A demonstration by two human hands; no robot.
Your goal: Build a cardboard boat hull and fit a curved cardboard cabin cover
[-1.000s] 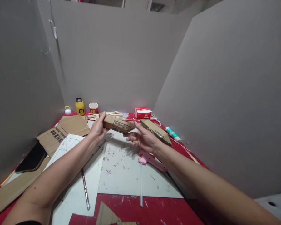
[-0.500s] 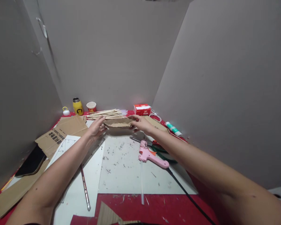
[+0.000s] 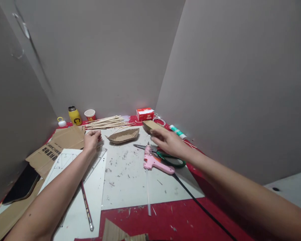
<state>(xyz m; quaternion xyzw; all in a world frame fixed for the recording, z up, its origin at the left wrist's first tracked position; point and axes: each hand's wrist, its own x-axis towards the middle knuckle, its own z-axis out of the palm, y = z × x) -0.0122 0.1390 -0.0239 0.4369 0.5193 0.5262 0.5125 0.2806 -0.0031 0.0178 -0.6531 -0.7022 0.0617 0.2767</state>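
A boat-shaped cardboard tray (image 3: 123, 136) with raised, rough-edged sides sits on the white board between my hands, touched by neither. My left hand (image 3: 91, 140) is left of it, above the paper's edge, fingers curled in and nothing seen in them. Over to the right is my right hand (image 3: 167, 142), its fingers stretched out beside a piece of cardboard (image 3: 152, 126); whether they touch is hard to tell. Below this hand lie green-handled scissors (image 3: 172, 160) and a pink hot glue gun (image 3: 153, 162) with a clear glue stick in its back end.
Thin wooden sticks (image 3: 107, 122) are heaped at the back, near a paper cup (image 3: 90, 114), a yellow bottle (image 3: 74, 115) and a red tissue box (image 3: 144, 114). Cardboard pieces (image 3: 65, 139), a phone (image 3: 21, 185), drawn paper (image 3: 90, 201) and a pencil (image 3: 86, 206) lie left. The glue gun's cord (image 3: 203, 211) runs front right.
Both hands have let go of the cardboard tray, which now rests on the board. My left hand has drawn away leftward, my right hand rightward. The view has turned slightly right.
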